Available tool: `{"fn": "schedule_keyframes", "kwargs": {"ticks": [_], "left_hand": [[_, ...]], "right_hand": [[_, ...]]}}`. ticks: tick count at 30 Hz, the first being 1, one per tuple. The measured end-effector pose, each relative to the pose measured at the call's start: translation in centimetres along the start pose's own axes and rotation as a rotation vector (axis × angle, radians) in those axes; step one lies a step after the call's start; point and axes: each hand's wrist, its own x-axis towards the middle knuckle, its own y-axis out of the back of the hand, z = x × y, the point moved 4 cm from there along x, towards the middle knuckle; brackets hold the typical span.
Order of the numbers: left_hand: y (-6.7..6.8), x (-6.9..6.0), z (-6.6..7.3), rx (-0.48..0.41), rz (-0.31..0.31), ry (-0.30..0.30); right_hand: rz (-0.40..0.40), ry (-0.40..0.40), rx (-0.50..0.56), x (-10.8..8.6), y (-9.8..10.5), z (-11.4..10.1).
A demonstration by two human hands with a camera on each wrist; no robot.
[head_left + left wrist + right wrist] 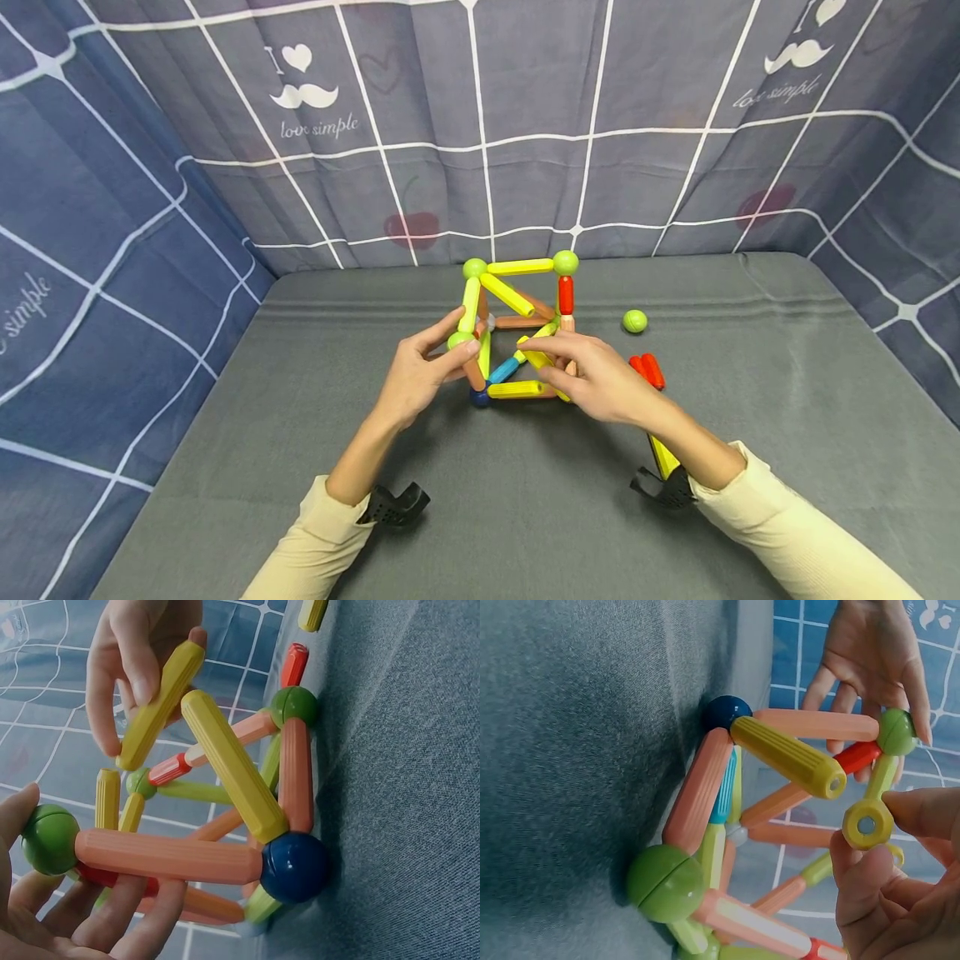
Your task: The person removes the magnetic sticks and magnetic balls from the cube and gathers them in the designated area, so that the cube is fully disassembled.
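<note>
A frame of coloured rods and balls stands on the grey cloth. The left hand (411,377) grips its near left green ball (49,840) between thumb and fingers, other fingers lying along an orange rod (169,855). Between thumb and fingertips the right hand (596,375) pinches a yellow rod (161,705); in the right wrist view this rod (868,824) is seen end-on. Another yellow rod (787,756) slants up from the dark blue ball (727,714), its far end touching nothing. A yellow rod (507,295) juts from the back left green ball (475,268).
Right of the frame, a loose green ball (634,321) and red rods (652,371) lie on the grey cloth (510,517). A yellow piece (664,456) lies under the right forearm. A patterned curtain (525,183) hangs behind.
</note>
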Motion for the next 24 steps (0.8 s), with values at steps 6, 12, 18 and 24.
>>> {"fn": "schedule_keyframes", "kwargs": {"ticks": [6,12,18,24], "left_hand": [[-0.1,0.0,0.1,-0.006,0.002,0.003],[0.0,0.0,0.0,-0.003,0.0,0.015],[0.0,-0.1,0.0,0.016,0.007,0.021],[0.0,-0.1,0.1,0.012,0.012,0.02]], "right_hand": [[0.041,0.0,0.017,-1.5,0.7,0.6],[0.051,-0.044,0.035,-2.7,1.2,1.3],[0.051,-0.078,0.078,-3.6,1.4,1.8],[0.047,-0.117,0.095,-4.4,1.6,2.3]]}}
